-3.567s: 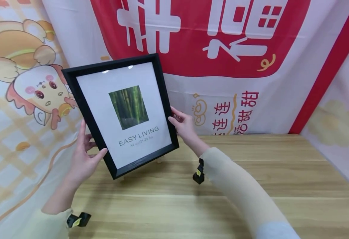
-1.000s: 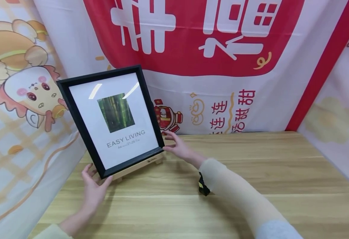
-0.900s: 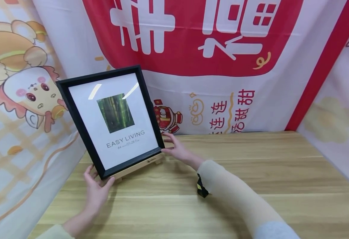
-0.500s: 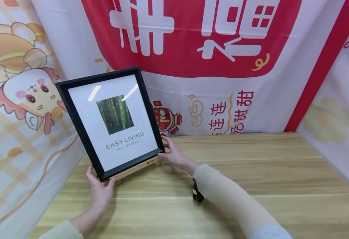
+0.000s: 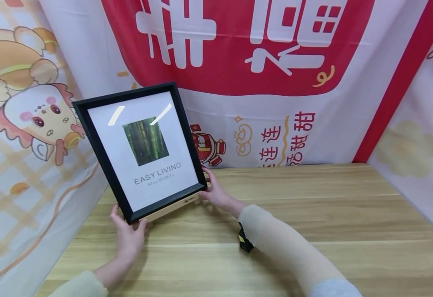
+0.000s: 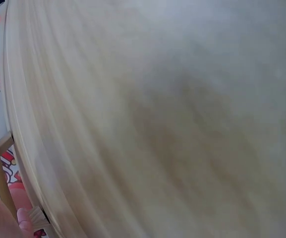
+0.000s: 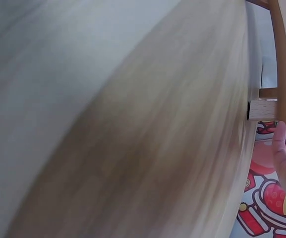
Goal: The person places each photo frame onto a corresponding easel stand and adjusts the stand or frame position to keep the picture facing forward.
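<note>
A black picture frame (image 5: 153, 177) with a bamboo picture and "EASY LIVING" on its white sheet leans back on a small wooden easel (image 5: 168, 210). My left hand (image 5: 129, 239) grips the lower left corner, thumb in front of the easel's ledge and fingers round the side. At the lower right corner, my right hand (image 5: 218, 194) pinches the ledge's other end. The right wrist view shows that ledge (image 7: 284, 59) with dark lettering, and my thumb (image 7: 280, 141) against its end. The frame hides the easel's back.
A light wood-grain table (image 5: 276, 231) extends to the right and towards me. Behind it hangs a white and red cloth (image 5: 276, 82) with large characters. A cartoon-printed cloth (image 5: 23, 165) borders the left side. Each sleeve ends near the wrist.
The frame, earlier held up by its sides, has come down onto the easel. My hands have moved to the lower corners. In the last half second, frame and easel shift slightly right.
</note>
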Demonstrator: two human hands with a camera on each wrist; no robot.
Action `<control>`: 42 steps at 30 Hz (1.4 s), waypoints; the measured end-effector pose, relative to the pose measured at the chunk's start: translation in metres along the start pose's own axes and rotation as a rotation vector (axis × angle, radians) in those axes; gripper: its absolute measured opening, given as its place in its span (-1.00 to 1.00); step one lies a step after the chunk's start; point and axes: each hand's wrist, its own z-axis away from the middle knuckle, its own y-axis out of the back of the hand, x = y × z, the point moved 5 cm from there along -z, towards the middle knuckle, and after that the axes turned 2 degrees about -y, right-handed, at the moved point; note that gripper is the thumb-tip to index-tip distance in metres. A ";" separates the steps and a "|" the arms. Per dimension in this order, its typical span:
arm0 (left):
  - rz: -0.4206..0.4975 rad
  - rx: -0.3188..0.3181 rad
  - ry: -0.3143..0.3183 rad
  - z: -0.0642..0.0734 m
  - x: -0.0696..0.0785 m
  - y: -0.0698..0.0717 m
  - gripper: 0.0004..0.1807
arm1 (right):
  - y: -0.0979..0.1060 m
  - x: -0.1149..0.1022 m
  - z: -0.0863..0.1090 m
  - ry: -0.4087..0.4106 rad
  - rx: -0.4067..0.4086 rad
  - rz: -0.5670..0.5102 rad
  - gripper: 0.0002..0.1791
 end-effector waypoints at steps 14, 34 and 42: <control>0.058 -0.051 -0.010 -0.002 0.006 -0.030 0.06 | 0.030 -0.004 0.014 -0.014 0.062 0.013 -0.01; 0.028 -0.111 -0.071 0.007 0.018 -0.083 0.04 | 0.085 -0.002 0.054 0.002 0.164 0.030 -0.04; -0.009 -0.149 -0.062 0.010 0.023 -0.103 0.04 | 0.108 -0.002 0.069 -0.002 0.216 0.042 -0.04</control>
